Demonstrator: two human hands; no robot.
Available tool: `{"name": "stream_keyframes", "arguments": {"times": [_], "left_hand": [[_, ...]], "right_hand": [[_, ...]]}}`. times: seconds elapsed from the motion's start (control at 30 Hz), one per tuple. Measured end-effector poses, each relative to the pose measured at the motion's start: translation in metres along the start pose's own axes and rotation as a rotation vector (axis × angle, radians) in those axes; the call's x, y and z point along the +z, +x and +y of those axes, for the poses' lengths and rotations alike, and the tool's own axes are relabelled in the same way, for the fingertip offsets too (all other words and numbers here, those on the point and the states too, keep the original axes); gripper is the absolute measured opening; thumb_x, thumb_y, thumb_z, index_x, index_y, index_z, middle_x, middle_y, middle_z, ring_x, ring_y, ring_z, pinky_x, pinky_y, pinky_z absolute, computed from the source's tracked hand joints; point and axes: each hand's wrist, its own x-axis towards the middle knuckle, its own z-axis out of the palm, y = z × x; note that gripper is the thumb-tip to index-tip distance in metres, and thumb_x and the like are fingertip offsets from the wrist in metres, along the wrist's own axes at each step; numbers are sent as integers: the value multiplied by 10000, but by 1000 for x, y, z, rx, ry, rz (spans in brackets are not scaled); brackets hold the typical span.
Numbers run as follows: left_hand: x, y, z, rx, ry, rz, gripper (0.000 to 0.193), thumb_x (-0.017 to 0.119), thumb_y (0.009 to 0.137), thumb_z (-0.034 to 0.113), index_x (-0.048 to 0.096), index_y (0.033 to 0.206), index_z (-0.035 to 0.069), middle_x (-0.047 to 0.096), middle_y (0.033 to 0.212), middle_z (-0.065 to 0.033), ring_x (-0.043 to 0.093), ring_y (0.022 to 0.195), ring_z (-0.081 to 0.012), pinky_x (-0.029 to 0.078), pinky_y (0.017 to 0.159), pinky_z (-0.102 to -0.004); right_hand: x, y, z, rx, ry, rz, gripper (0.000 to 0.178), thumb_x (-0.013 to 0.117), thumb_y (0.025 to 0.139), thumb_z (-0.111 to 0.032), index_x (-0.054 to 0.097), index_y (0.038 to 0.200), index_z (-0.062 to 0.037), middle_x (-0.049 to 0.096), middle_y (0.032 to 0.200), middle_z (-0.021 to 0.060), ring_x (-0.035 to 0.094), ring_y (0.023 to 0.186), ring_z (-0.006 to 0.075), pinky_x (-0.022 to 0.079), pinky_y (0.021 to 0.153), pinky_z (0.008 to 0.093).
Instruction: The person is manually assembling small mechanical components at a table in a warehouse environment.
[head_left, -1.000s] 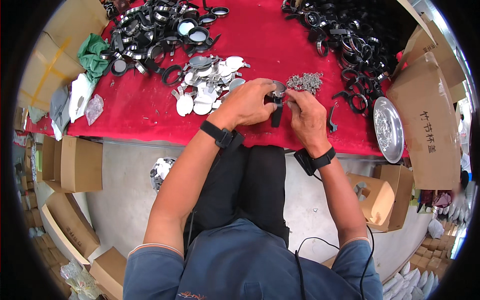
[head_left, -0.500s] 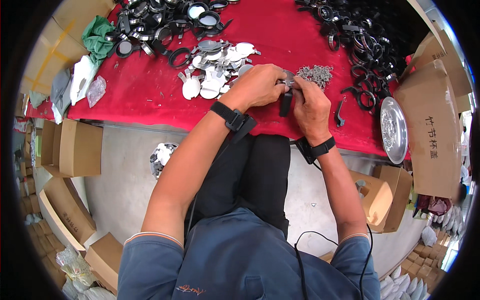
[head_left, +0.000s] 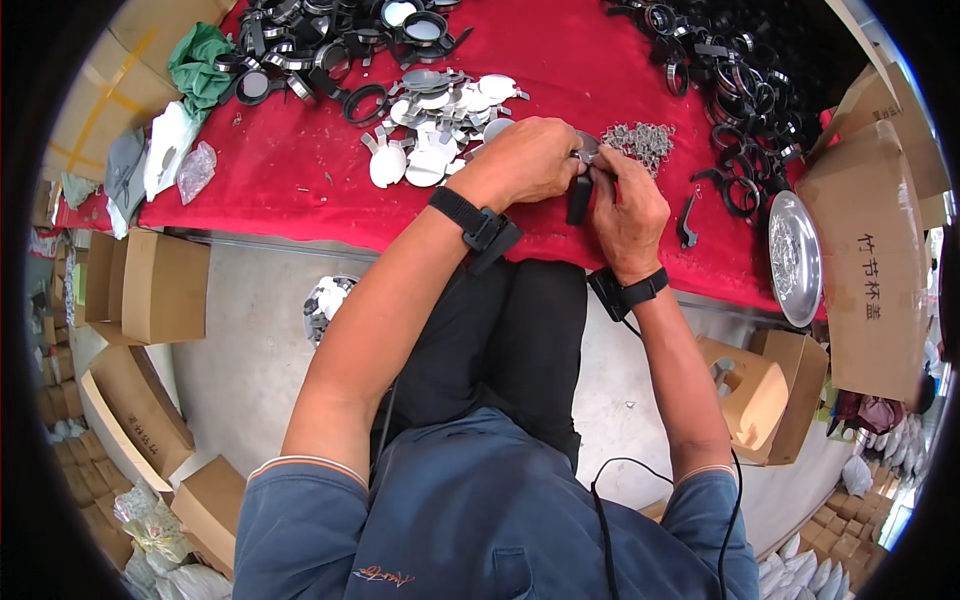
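Observation:
Both hands meet over the red cloth, closed on a small round metal piece with a black handle [head_left: 578,200]. My left hand [head_left: 535,160] grips it from the left, fingers bent around its edge. Thumb and fingertips of my right hand [head_left: 632,215] pinch its right side near the handle's upper end. The fingers cover most of the metal part, and any tiny piece between them cannot be made out. Left of my left hand lies a heap of flat metal discs with tabs [head_left: 428,160]. Just beyond my right hand is a pile of small wire springs [head_left: 640,145].
Black rings with handles are heaped at back left [head_left: 365,103] and right [head_left: 740,195]. A loose grey lever [head_left: 689,220] lies right of my right hand. A shiny metal dish [head_left: 795,260] stands at the right edge, beside a cardboard box [head_left: 870,270]. Plastic bags [head_left: 196,172] lie left.
The view has shifted slightly. Both hands still hold the metal piece in nearly the same place, the right fingertips a little changed in their pinch.

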Motion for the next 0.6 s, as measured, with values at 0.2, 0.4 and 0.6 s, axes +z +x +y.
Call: {"name": "stream_keyframes", "arguments": {"times": [0.2, 0.4, 0.6], "left_hand": [[-4, 3, 6, -46, 35, -33, 216, 711, 965, 165, 748, 1048, -31, 759, 1044, -248, 718, 1020, -483, 571, 902, -555], [3, 7, -3, -24, 12, -6, 229, 717, 954, 170, 759, 1067, -25, 751, 1044, -269, 715, 1012, -489, 572, 893, -544], [-9, 11, 16, -124, 3, -48, 244, 720, 914, 158, 783, 1063, -25, 755, 991, -289, 727, 944, -496, 579, 865, -527]], "right_hand": [[4, -9, -2, 237, 83, 57, 339, 791, 902, 59, 753, 1227, -27, 805, 1046, 133, 804, 947, 305, 636, 857, 386], [6, -15, -10, 399, 162, 100, 306, 770, 921, 54, 763, 1218, -18, 814, 1074, 134, 808, 979, 287, 637, 876, 380], [-2, -24, -20, 489, 146, 70, 268, 747, 950, 39, 762, 1215, 4, 805, 1080, 160, 799, 983, 307, 633, 879, 390]]}}
